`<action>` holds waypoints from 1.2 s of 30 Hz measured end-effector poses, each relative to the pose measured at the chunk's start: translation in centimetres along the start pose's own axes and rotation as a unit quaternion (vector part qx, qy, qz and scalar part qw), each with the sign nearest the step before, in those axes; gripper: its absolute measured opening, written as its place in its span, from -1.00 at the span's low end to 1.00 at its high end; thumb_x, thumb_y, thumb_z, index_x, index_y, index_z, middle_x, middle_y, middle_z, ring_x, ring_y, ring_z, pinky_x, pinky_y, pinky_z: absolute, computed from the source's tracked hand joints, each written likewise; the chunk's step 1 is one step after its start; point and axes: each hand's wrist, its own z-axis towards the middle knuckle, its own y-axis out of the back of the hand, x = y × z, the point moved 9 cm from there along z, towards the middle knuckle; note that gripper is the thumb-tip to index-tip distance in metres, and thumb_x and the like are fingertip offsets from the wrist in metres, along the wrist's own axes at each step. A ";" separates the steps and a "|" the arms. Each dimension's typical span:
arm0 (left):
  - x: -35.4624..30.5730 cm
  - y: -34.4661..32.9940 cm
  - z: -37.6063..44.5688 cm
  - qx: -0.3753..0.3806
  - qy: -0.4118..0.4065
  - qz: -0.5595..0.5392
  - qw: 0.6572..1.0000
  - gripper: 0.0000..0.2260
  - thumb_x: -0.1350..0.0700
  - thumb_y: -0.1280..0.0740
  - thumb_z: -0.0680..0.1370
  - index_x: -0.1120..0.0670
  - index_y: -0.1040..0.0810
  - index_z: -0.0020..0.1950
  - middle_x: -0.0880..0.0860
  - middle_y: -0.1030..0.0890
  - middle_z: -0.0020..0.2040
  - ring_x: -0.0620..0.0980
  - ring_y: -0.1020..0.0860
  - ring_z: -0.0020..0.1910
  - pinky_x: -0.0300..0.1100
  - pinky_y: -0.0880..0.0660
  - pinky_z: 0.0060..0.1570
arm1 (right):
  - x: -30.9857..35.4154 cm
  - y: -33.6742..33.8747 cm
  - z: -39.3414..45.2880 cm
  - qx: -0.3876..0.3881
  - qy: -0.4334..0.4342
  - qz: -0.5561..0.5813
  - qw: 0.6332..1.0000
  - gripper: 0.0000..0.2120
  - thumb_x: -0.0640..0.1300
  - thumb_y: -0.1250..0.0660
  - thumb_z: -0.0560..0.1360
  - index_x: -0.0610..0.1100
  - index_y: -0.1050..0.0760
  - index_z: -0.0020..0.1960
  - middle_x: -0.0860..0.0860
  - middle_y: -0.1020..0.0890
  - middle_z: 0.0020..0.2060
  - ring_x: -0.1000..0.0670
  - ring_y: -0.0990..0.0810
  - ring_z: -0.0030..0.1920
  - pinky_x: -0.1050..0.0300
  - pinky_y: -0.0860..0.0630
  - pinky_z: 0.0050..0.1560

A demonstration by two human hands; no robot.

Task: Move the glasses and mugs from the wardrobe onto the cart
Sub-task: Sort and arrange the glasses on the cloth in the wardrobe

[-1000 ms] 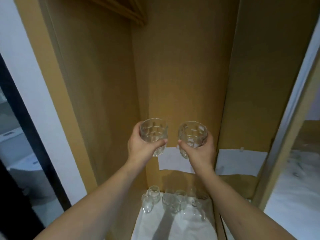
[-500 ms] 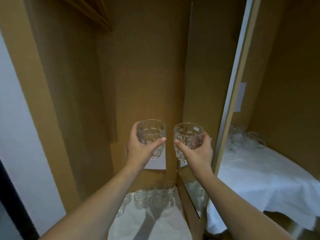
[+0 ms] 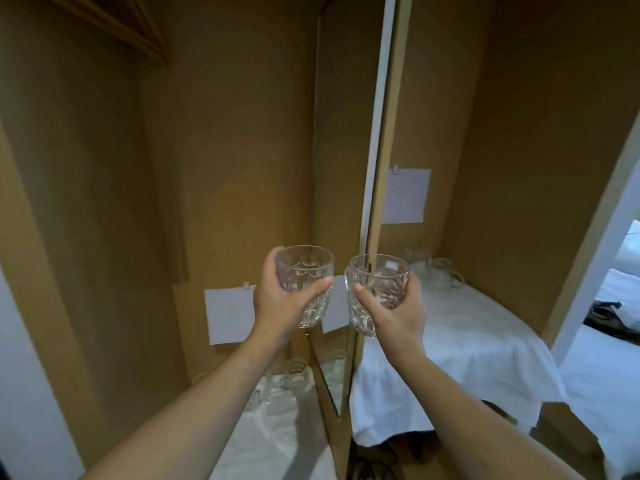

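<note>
Head view: we look forward and down into a brown wardrobe (image 3: 225, 140), both our forearms reaching ahead.
Left hand (image 3: 277, 303): we have it wrapped round a clear patterned glass (image 3: 304, 277), thumb across the near side, fingers curled behind; the glass is upright and lifted off the shelf.
Right hand (image 3: 398, 311): we hold a second clear glass (image 3: 375, 289) the same way, thumb on its near face, fingers round the far side, also upright and in the air.
The two glasses: side by side, near each other with a narrow gap between them, in front of the wardrobe's vertical divider (image 3: 381, 168).
Remaining glassware, left bay: several clear glasses and mugs (image 3: 294, 372) stand on a white cloth (image 3: 277, 445) low down, under our left forearm.
Right bay: more clear mugs (image 3: 440, 271) sit at the back of a surface draped in a white cloth (image 3: 467, 341).
Paper sheets: one white sheet (image 3: 228, 313) is clipped to the back panel on the left, another (image 3: 405, 195) on the right.
Cart: we cannot tell where it is.
</note>
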 end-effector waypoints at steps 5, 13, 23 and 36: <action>-1.0 -5.7 -2.9 -0.002 0.007 0.014 1.000 -0.12 -0.25 -0.63 0.13 -0.20 -0.38 0.39 -0.19 -0.59 0.19 -0.21 -0.56 0.18 0.06 -0.55 0.25 | -1.1 6.8 1.4 -0.006 -0.011 0.008 1.000 -0.41 0.26 -0.60 0.21 0.24 -0.47 0.16 0.23 -0.66 0.01 0.19 -0.65 0.02 0.00 -0.63 0.10; -1.4 -14.7 -7.2 0.005 0.016 0.054 0.998 -0.08 -0.31 -0.63 0.15 -0.25 -0.33 0.43 -0.13 -0.51 0.33 -0.10 -0.50 0.30 -0.06 -0.50 0.28 | -3.7 16.6 3.5 -0.016 -0.029 -0.008 0.999 -0.28 0.33 -0.59 0.19 0.12 -0.47 0.25 0.12 -0.64 0.09 0.08 -0.63 0.12 -0.11 -0.61 0.16; -0.3 -21.5 -9.8 -0.001 0.024 0.072 0.997 -0.30 -0.24 -0.65 0.18 -0.46 -0.39 0.21 -0.37 -0.58 0.12 -0.34 -0.55 0.12 -0.30 -0.56 0.07 | -7.2 23.7 5.1 -0.029 -0.067 -0.007 0.997 -0.36 0.35 -0.59 0.18 0.22 -0.47 0.17 0.21 -0.64 0.06 0.22 -0.62 0.07 0.02 -0.61 0.13; 5.5 -25.3 -5.4 0.030 0.070 0.079 0.994 -0.14 -0.14 -0.68 0.26 -0.10 -0.35 0.46 -0.07 -0.52 0.34 -0.07 -0.51 0.29 0.04 -0.50 0.30 | -12.0 23.2 8.3 -0.017 -0.124 -0.053 0.991 -0.31 0.29 -0.62 0.21 0.35 -0.31 0.20 0.34 -0.50 0.07 0.10 -0.56 0.16 -0.18 -0.60 0.17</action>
